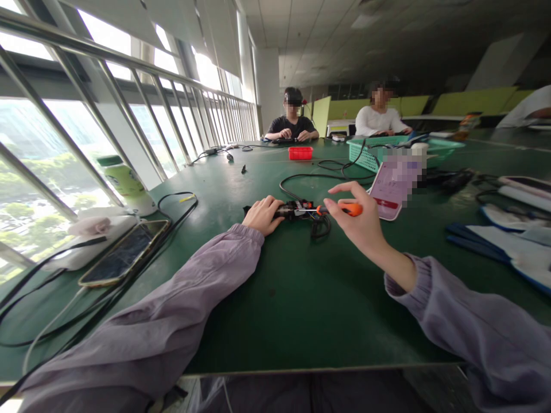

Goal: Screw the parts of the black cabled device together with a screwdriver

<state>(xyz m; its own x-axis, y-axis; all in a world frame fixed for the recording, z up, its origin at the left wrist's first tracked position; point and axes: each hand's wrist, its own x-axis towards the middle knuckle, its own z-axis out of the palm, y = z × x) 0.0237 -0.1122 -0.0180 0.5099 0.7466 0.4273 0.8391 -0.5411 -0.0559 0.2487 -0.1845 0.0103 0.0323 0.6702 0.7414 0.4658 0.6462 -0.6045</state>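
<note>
My left hand (264, 215) lies over the dark, long body of a corded device (286, 211), its fingers wrapped round it and pressing it to the green table. At its right end the device shows inner parts, with red bits and thin wires; I cannot tell its exact kind. My right hand (359, 221) holds an orange and black screwdriver (352, 209) almost level, the index finger lifted off the handle. The metal shaft points left, its tip at the device's exposed end. A black cable loops beside that end.
A red box (300, 153) and a green basket (361, 156) with cables stand farther back. Right of my right hand, a phone (394, 189) leans upright; gloves (508, 244) lie beyond. At left are a bottle (127, 183), another phone (127, 252) and cables. Several people sit behind.
</note>
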